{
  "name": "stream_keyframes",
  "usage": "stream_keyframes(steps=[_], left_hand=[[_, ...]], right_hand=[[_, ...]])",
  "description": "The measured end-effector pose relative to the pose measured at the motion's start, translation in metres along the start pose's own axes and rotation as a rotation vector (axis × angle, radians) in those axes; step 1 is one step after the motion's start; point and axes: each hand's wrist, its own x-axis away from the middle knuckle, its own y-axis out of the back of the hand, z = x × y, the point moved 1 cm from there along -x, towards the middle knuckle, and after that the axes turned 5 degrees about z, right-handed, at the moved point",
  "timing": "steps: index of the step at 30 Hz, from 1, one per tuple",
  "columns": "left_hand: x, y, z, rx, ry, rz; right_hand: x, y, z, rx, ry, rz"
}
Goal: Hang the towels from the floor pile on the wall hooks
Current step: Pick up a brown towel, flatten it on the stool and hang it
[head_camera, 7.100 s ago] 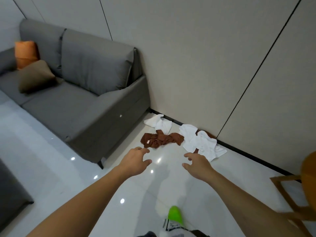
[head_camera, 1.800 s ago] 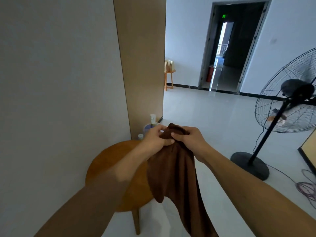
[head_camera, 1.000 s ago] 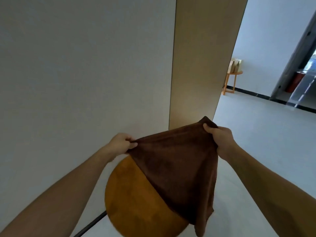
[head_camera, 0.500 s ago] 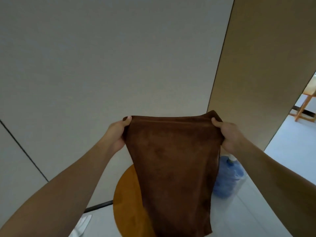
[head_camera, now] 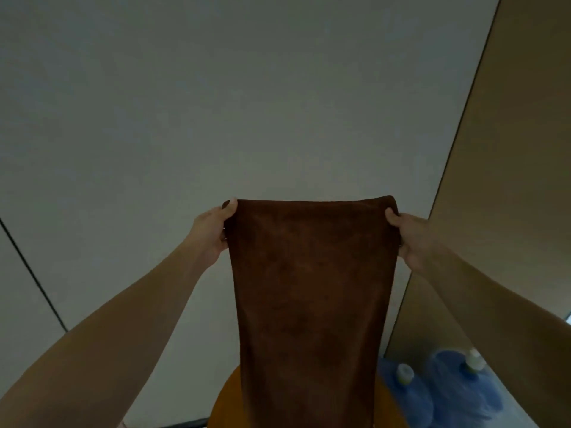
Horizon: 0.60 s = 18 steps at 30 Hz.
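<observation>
A brown towel hangs spread out flat in front of a pale grey wall. My left hand grips its upper left corner, thumb on the front of the cloth. My right hand grips the upper right corner. The top edge is stretched level between the two hands, and the rest drops straight down past the bottom of the frame. No wall hook shows anywhere in view. The floor pile is out of sight.
A round orange wooden stool stands below the towel, partly hidden by it. Two blue water jugs sit on the floor at the lower right, beside a tan wall panel. A dark seam runs down the wall at left.
Both hands pulled the towel's top edge from bunched to fully stretched and level. The view tilted up and turned toward the grey wall; the doorway and far room dropped out of sight.
</observation>
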Motion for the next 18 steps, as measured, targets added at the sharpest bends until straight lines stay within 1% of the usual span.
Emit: stream_keyframes(steps=[5, 8, 10, 13, 18], left_hand=[[-0.039, -0.006, -0.033, -0.009, -0.078, -0.013], [-0.044, -0.009, -0.044, -0.012, -0.12, 0.02], [-0.034, -0.012, -0.043, -0.015, -0.131, 0.032], [-0.009, -0.01, -0.029, -0.006, -0.114, 0.006], [0.058, -0.011, 0.02, 0.011, -0.036, -0.08]], right_hand=[[-0.04, -0.02, 0.024, -0.014, 0.057, 0.016], [-0.047, -0.024, 0.031, -0.035, 0.088, 0.052], [-0.043, -0.021, 0.031, -0.037, 0.101, 0.079], [-0.029, -0.011, 0.02, -0.036, 0.091, 0.097], [0.008, 0.026, -0.027, 0.015, 0.014, 0.135]])
